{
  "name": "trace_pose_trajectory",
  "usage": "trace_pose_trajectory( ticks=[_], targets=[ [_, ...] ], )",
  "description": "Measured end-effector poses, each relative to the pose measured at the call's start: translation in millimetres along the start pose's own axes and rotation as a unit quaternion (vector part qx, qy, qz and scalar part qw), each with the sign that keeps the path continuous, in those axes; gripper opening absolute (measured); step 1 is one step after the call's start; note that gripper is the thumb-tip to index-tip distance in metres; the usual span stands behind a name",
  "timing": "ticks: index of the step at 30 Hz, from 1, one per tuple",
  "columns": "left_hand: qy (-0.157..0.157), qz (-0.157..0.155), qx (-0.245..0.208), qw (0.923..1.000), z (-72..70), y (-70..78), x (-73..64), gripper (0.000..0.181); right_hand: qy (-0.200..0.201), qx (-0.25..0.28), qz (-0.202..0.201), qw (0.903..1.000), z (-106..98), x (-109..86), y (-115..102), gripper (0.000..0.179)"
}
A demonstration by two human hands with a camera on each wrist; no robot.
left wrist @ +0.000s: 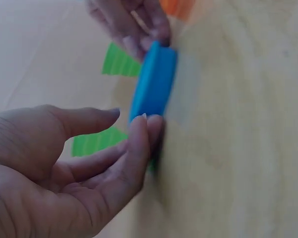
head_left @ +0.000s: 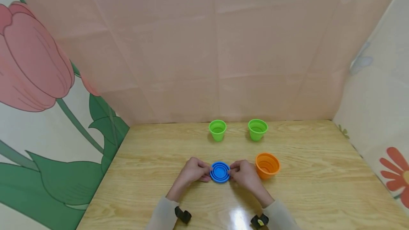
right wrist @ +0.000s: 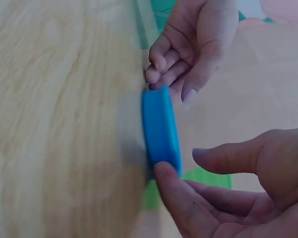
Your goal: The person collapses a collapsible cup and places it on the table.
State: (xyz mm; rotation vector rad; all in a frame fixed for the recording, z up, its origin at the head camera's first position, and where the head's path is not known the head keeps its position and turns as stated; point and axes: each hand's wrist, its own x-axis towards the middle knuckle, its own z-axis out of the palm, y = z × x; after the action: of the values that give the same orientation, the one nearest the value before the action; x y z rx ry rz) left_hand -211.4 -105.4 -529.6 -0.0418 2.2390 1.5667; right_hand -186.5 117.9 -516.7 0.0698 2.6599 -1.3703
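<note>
A blue collapsible cup [head_left: 219,172], folded flat into rings, lies between the two hands low over the wooden table. On its left side the left hand [head_left: 195,170] touches the rim with its fingertips; in the left wrist view its thumb [left wrist: 92,121] stands apart from the cup. From the right, fingertips of the right hand [head_left: 245,174] touch the opposite edge, and in the right wrist view that thumb [right wrist: 228,157] is also off the cup. Whether the cup's underside rests fully on the table cannot be told.
An orange cup [head_left: 267,165], opened out, stands just right of the right hand. Two green cups [head_left: 218,130] [head_left: 257,130] stand upright near the back edge of the table [head_left: 143,159]. A pinkish sheet [head_left: 217,52] hangs behind, with printed flower panels at both sides.
</note>
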Motion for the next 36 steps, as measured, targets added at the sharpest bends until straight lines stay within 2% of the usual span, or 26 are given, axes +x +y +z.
trace_pose_trajectory(
  ticks=[4,8,13,16,21,24,28,31,36],
  targets=[
    [0.001,0.034,0.036,0.9988,-9.0,4.6,-5.9,0.016,0.014,-0.040,-0.035,0.9985,-5,-7.0,-6,0.019],
    [0.001,0.077,0.086,0.9933,-15.4,12.9,-12.3,0.018,0.010,-0.062,-0.066,0.9958,-15,-15.2,-17,0.029],
    [-0.003,0.133,0.127,0.9829,-13.4,27.0,-17.1,0.017,-0.013,-0.051,-0.096,0.9940,-40,-24.9,-32,0.032],
    [-0.001,0.153,0.140,0.9781,-7.9,35.3,-16.7,0.016,-0.014,-0.036,-0.109,0.9932,-56,-28.2,-32,0.031],
    [0.000,0.178,0.157,0.9715,3.2,48.7,-13.7,0.015,0.023,-0.006,-0.153,0.9879,-81,-31.2,-21,0.029],
    [-0.017,0.189,0.162,0.9683,9.6,55.2,-11.1,0.014,0.058,0.009,-0.203,0.9775,-97,-34.9,-13,0.030],
    [-0.046,0.209,0.153,0.9648,16.0,64.7,-9.3,0.020,0.093,-0.011,-0.262,0.9604,-123,-37.0,3,0.041],
    [-0.057,0.226,0.149,0.9610,21.5,72.4,-8.1,0.025,0.105,-0.031,-0.269,0.9570,-144,-36.9,20,0.052],
    [-0.063,0.230,0.147,0.9601,38.3,79.2,-1.2,0.036,0.081,-0.041,-0.232,0.9685,-169,-34.4,47,0.061]
  ],
)
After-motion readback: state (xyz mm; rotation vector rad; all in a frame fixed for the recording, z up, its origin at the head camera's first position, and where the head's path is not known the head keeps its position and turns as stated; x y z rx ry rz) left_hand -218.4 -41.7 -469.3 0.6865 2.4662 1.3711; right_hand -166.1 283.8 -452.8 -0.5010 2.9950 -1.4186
